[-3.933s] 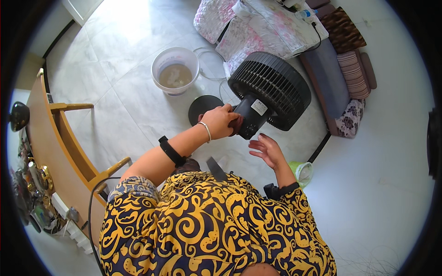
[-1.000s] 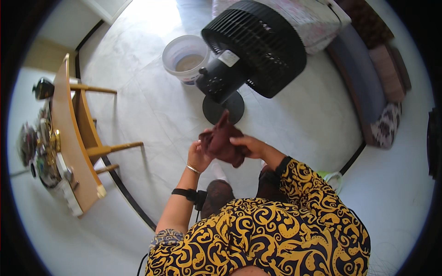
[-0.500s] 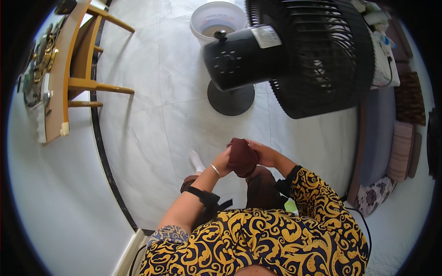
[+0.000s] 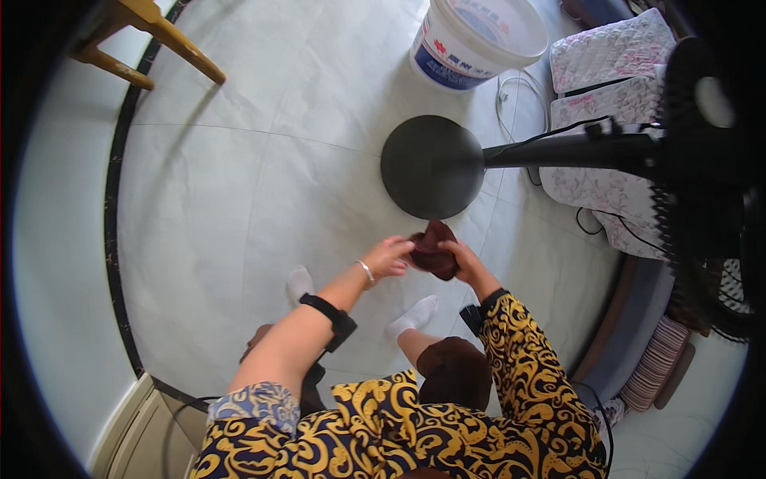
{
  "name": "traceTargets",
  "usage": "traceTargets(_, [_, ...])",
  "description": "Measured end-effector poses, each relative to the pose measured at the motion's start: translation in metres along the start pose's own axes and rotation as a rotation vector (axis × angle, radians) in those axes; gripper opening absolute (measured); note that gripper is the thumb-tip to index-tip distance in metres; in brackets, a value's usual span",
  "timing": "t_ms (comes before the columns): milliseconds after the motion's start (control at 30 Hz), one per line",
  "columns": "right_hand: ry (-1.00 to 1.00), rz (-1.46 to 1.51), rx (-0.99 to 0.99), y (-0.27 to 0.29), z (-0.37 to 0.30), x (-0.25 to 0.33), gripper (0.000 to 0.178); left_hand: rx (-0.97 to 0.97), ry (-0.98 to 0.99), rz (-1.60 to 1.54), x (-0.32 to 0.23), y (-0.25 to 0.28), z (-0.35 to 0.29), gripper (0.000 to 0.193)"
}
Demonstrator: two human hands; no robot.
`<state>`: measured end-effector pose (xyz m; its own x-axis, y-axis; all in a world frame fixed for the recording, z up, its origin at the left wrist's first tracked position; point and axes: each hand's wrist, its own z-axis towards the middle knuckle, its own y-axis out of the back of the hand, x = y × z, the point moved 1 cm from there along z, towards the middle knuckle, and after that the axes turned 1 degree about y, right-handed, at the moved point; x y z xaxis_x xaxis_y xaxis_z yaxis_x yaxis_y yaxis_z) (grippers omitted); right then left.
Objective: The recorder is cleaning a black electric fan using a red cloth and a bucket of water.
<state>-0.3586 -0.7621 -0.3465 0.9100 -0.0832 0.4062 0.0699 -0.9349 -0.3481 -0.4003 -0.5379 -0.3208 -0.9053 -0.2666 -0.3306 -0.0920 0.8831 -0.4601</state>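
In front of my knees, a crumpled dark maroon cloth piece hangs from my right hand, whose thumb and fingers pinch its right side. My left hand is at the cloth's left edge, its fingers spread and the tips touching or almost touching the fabric. A silver bracelet circles my left wrist. The cloth's exact kind does not show through its folds. Just beyond the cloth lies the round black base of a standing fan.
The fan's pole runs right to its black head. A white bucket stands beyond the base. Floral padded covers drape the seating at right, with cables nearby. Wooden chair legs show at far left.
My view has shifted, so the fan head sits farther right. The cloth has gone from spread over both hands to bunched in my right hand; my left fingers have loosened.
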Motion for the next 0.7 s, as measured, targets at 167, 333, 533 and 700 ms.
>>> traceTargets(167, [0.282,-0.205,-0.144,0.059,0.034,0.014,0.040,-0.111,-0.146,0.017,0.032,0.022,0.038,0.060])
traceTargets(333, [0.556,-0.064,-0.330,0.098,0.046,0.027,0.052,-0.208,-0.137,0.092,0.016,0.039,0.060,0.045])
traceTargets(533, [1.103,-0.019,-0.493,0.135,0.045,0.049,0.033,-0.263,-0.401,0.295,-0.016,0.033,0.102,0.041])
traceTargets(700, [1.126,0.194,-0.450,0.154,0.052,0.057,0.033,-0.358,-0.468,0.616,0.012,0.029,0.123,0.039])
